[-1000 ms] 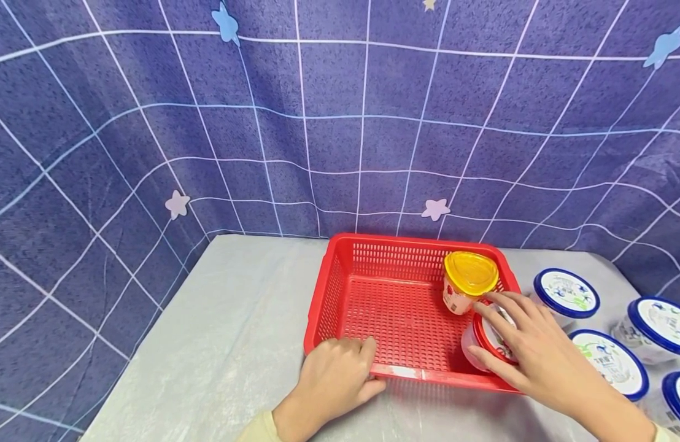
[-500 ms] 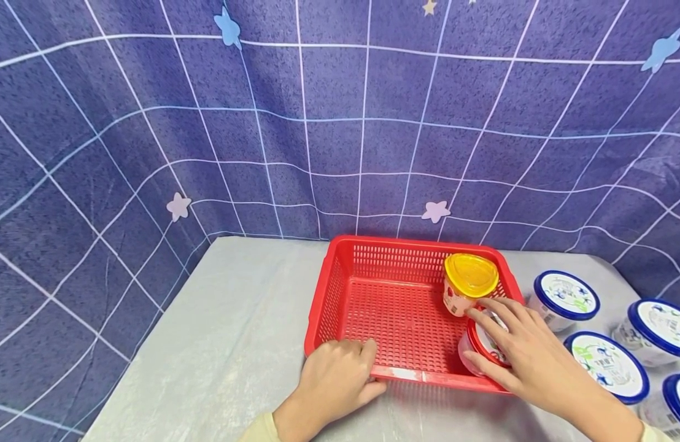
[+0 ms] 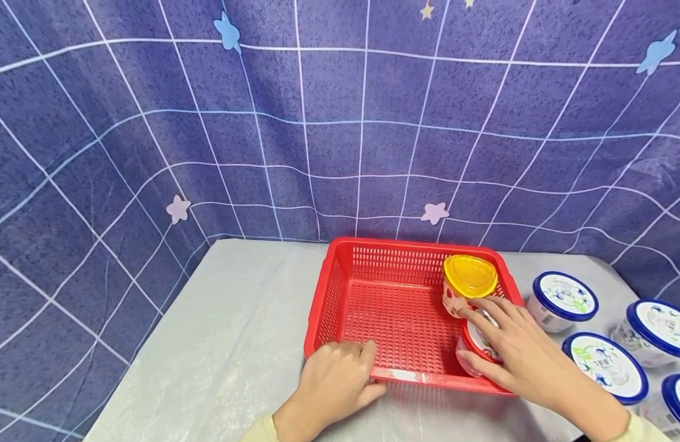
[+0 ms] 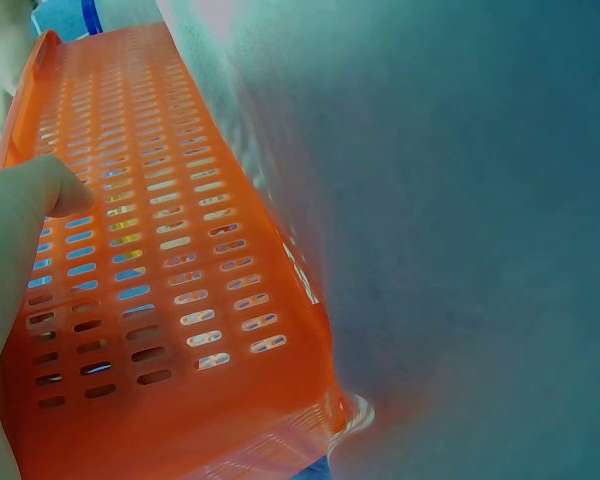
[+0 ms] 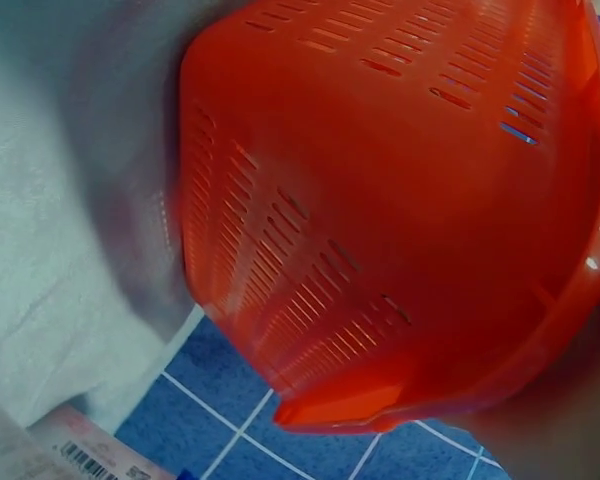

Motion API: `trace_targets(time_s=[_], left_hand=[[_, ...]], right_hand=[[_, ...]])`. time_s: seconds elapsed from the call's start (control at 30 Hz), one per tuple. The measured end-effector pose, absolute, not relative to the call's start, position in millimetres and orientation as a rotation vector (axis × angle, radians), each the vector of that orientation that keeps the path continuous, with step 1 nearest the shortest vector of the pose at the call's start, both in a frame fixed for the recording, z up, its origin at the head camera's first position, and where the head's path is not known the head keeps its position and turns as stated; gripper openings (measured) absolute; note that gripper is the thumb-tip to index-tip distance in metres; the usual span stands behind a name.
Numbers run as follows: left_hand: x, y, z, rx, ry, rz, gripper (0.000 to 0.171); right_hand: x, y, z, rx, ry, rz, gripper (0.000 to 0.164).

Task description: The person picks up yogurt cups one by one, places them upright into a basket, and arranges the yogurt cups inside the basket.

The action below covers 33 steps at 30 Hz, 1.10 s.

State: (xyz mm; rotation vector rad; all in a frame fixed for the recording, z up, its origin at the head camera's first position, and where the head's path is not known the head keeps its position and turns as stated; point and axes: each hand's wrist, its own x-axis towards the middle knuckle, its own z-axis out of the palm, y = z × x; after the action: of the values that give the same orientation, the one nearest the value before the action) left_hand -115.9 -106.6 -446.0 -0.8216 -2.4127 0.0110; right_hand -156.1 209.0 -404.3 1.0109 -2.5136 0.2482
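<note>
A red perforated plastic basket (image 3: 412, 376) lies on the table. My left hand (image 3: 336, 376) grips its front rim near the left end; in the left wrist view the thumb (image 4: 60, 190) presses the outer wall. Inside the front right corner stands a round tub with a red-rimmed lid (image 3: 475, 344), partly covered by my right hand (image 3: 519, 353), which holds it from above between thumb and fingers. Behind it, a tub with a yellow lid (image 3: 470, 279) stands in the back right corner. The right wrist view shows mostly the basket's outer corner (image 5: 430, 220), which hides the held tub.
Several clear tubs with blue-rimmed lids, such as the front one (image 3: 605, 367) and the back one (image 3: 565, 296), stand right of the basket. A grey-white cover (image 3: 207, 344) lies over the table. A purple star-patterned curtain (image 3: 329, 147) hangs behind.
My right hand has shifted slightly left with the red-lidded tub, which sits a little further left inside the basket. The left hand has stayed on the rim.
</note>
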Motion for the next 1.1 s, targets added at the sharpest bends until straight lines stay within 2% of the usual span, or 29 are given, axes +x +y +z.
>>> trace_targets(time_s=[0.3,0.63,1.1], left_hand=[[-116.0,-106.9,-446.9,-0.828,-2.395,0.002,0.052],[-115.4,-106.3,-446.1,-0.825,-2.396,0.002,0.051],[-114.8,-106.9,-447.8,-0.823,-2.397,0.014,0.05]], right_hand=[[-159.8,207.3,-408.5,1.018,-2.544,0.327,0.072],[-160.4,207.6,-410.5,0.987,-2.568,0.361,0.079],[-159.5,208.6,-414.7,0.959,-2.585,0.406,0.075]])
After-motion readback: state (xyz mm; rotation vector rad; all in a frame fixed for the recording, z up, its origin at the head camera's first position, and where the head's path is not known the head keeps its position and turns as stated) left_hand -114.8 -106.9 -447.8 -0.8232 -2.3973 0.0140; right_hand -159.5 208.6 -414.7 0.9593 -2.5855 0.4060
